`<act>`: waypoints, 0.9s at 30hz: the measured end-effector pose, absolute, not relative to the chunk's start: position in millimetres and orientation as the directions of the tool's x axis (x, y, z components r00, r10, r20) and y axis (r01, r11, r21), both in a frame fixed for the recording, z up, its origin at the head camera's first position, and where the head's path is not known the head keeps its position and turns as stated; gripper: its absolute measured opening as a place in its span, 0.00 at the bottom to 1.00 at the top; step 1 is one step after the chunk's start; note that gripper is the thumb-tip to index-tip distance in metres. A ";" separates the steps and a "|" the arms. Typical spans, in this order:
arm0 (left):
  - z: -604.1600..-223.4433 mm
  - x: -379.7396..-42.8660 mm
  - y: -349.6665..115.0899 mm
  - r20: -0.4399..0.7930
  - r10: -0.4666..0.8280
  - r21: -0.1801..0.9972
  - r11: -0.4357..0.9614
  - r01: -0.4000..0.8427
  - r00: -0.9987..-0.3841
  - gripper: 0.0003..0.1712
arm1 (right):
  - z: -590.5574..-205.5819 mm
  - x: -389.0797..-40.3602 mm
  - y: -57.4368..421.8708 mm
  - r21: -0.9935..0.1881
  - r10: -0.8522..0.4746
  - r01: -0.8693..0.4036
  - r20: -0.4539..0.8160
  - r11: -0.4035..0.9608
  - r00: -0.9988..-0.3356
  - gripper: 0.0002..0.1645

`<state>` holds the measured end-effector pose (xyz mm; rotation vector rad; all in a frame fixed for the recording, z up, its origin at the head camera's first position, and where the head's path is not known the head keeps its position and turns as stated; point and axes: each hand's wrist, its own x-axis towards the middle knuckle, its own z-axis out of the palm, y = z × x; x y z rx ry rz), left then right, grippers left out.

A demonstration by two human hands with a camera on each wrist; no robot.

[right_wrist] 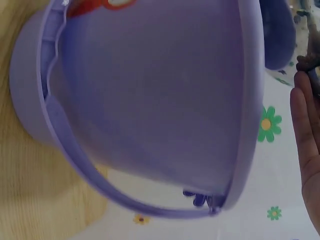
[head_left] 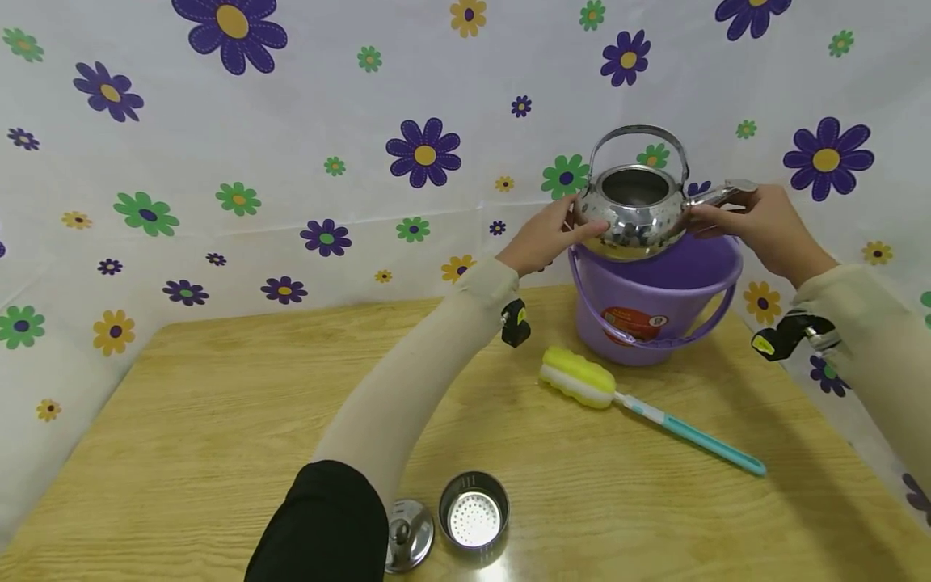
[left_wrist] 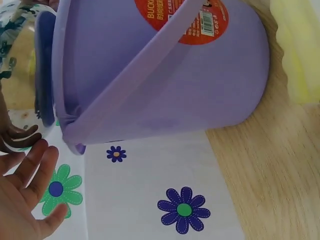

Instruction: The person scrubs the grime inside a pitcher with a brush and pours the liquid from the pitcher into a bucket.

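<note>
A shiny steel teapot (head_left: 636,214) with a raised loop handle and no lid is held over the mouth of a purple bucket (head_left: 655,291). My left hand (head_left: 545,234) grips the teapot's left side, thumb in front and fingers behind. On the spout side, my right hand (head_left: 764,226) holds the teapot near the base of the spout. The left wrist view shows the fingers of the left hand (left_wrist: 25,190) against the metal. At the edge of the right wrist view, the right hand (right_wrist: 307,135) touches the teapot. The bucket's inside is mostly hidden.
A yellow-and-white sponge brush (head_left: 578,377) with a turquoise handle lies before the bucket on the wooden table (head_left: 240,404). Near the front edge are a steel strainer cup (head_left: 474,517) and a lid (head_left: 410,535), partly behind the left sleeve. A flowered cloth (head_left: 291,145) hangs behind.
</note>
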<state>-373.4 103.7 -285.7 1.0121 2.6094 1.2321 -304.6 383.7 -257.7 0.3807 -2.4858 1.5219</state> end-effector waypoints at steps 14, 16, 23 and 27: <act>-247.1 -339.7 50.6 0.207 0.536 0.580 0.607 0.543 -0.819 0.34 | -250.9 -289.0 329.8 -0.925 -0.040 -0.289 0.288 0.248 -0.957 0.03; -244.4 -331.6 36.4 0.207 0.531 0.569 0.618 0.543 -0.822 0.33 | -250.0 -285.1 316.6 -0.907 -0.030 -0.286 0.291 0.308 -0.956 0.03; -247.5 -299.4 -19.1 0.203 0.488 0.527 0.676 0.515 -0.849 0.36 | -259.0 -266.8 266.7 -0.901 -0.125 -0.309 0.284 0.305 -0.951 0.11; -257.3 -281.0 -51.5 0.170 0.459 0.521 0.709 0.475 -0.872 0.42 | -271.2 -259.9 235.6 -0.895 -0.189 -0.357 0.314 0.269 -0.930 0.16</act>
